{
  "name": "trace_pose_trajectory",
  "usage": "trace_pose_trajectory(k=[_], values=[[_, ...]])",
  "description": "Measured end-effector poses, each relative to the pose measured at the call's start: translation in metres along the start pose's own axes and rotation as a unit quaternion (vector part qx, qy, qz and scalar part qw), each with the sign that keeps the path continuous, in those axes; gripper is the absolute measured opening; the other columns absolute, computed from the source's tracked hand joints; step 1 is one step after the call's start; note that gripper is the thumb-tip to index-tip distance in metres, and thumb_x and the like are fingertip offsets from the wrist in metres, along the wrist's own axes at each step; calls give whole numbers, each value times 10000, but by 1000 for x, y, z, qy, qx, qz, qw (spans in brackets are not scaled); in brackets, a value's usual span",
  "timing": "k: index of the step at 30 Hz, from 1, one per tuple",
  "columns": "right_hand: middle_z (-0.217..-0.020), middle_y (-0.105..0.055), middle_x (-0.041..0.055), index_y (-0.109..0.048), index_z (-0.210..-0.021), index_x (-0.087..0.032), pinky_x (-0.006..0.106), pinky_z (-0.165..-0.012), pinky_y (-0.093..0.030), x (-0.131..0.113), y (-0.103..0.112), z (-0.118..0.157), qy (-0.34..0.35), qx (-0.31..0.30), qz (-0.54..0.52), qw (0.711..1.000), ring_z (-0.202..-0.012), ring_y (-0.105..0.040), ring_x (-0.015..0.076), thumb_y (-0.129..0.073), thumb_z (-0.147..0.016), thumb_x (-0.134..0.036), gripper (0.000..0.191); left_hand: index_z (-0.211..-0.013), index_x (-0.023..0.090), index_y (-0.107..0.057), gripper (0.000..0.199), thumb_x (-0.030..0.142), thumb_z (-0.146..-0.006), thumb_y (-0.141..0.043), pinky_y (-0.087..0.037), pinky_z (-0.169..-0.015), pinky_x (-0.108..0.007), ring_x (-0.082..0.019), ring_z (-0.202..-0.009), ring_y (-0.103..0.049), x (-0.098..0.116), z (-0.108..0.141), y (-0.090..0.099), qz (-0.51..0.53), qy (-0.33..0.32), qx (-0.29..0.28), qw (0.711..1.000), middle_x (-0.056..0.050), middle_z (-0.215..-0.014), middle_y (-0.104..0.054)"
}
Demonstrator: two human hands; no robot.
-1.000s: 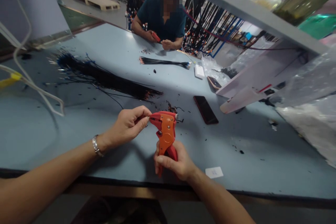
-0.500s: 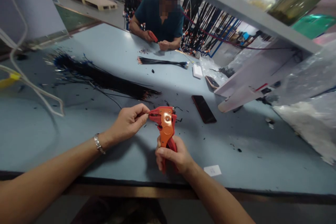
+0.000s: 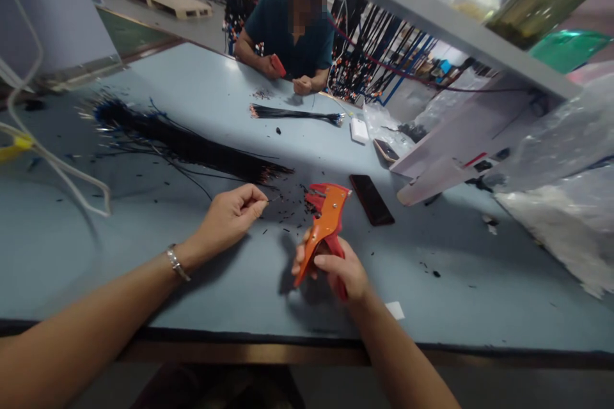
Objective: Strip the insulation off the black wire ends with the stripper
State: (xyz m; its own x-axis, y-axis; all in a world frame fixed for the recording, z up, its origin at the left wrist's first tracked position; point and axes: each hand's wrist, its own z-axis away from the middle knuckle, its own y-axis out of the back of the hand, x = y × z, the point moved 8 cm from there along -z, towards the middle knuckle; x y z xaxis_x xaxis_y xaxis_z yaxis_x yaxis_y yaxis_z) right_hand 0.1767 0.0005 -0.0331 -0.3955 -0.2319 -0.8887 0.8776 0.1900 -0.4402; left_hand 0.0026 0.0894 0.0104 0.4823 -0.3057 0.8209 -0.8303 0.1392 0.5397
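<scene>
My right hand [image 3: 338,265] is wrapped round the handles of an orange and red wire stripper [image 3: 329,212]. Its jaws point up and left, and the handles are spread apart. My left hand [image 3: 238,212] pinches a thin black wire [image 3: 273,199]; a short end sticks out past the fingertips toward the tool. A gap separates that end from the jaws. Behind my left hand lies a thick bundle of black wires [image 3: 192,144], with copper-coloured ends at the right and blue and silvery ends at the left. Small black offcuts [image 3: 286,230] are scattered around the jaws.
A dark phone [image 3: 371,199] lies right of the stripper. Across the table [image 3: 144,281], a co-worker [image 3: 288,32] holds a red tool, near a smaller wire bundle [image 3: 297,114]. White cables [image 3: 71,172] hang at left; a shelf post and plastic bags [image 3: 566,192] stand at right.
The stripper has moved right, away from my left hand, and its handles have spread. A wire end now shows beyond my left fingertips, where the jaws were before.
</scene>
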Motion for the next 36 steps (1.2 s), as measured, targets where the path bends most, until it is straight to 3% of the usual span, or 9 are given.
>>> trace_pose_trajectory(k=[6, 13, 16, 22, 27, 31, 36], values=[[-856, -674, 45, -547, -1002, -153, 208, -520, -392, 18, -16, 0, -63, -56, 65, 994, -706, -689, 173, -733, -719, -314, 375, -743, 162, -589, 246, 384, -819, -514, -377, -563, -213, -116, -588, -455, 5, 3, 0, 29, 2, -11, 1000, 23, -630, -542], [-812, -657, 50, -552, -1016, -136, 208, -492, -366, 18, -28, 0, -60, -101, -52, 992, -687, -701, 200, -687, -714, -275, 359, -774, 159, -605, 241, 374, -838, -518, -387, -587, -212, -115, -609, -459, 9, 5, -1, 52, -12, -30, 998, 23, -656, -544], [-802, -657, 52, -557, -1011, -135, 212, -496, -367, 16, -30, 1, -57, -105, -53, 991, -693, -700, 207, -696, -705, -280, 366, -799, 157, -629, 245, 371, -840, -517, -394, -594, -210, -116, -619, -472, 9, 5, -2, 52, -26, -40, 997, 17, -676, -565], [-880, -657, 46, -528, -1029, -154, 255, -601, -477, 16, -23, 0, -46, -58, 18, 997, -739, -692, 187, -748, -710, -306, 416, -778, 161, -623, 245, 375, -827, -514, -356, -531, -204, -103, -545, -433, 7, 6, 2, 2, -14, 1, 1000, 26, -611, -548], [-871, -657, 42, -514, -1031, -159, 211, -530, -447, 19, -15, -6, -60, -2, 77, 995, -731, -694, 175, -716, -726, -296, 390, -693, 178, -579, 170, 320, -770, -525, -331, -499, -204, -90, -485, -410, 14, 8, 6, -50, -14, 41, 998, 38, -551, -541], [-874, -659, 39, -503, -1048, -160, 224, -543, -475, 19, -20, -8, -64, -13, 82, 995, -729, -692, 174, -699, -724, -287, 400, -631, 183, -551, 178, 318, -744, -524, -313, -478, -205, -86, -463, -371, 23, 10, 6, -38, -17, 33, 999, 48, -502, -490], [-888, -648, 28, -490, -1069, -167, 298, -641, -544, 18, -29, -7, -61, -35, 75, 995, -730, -685, 170, -708, -733, -294, 421, -589, 175, -532, 185, 313, -711, -520, -283, -462, -203, -84, -474, -342, 25, 10, -2, 33, 7, -31, 999, 51, -493, -438]])
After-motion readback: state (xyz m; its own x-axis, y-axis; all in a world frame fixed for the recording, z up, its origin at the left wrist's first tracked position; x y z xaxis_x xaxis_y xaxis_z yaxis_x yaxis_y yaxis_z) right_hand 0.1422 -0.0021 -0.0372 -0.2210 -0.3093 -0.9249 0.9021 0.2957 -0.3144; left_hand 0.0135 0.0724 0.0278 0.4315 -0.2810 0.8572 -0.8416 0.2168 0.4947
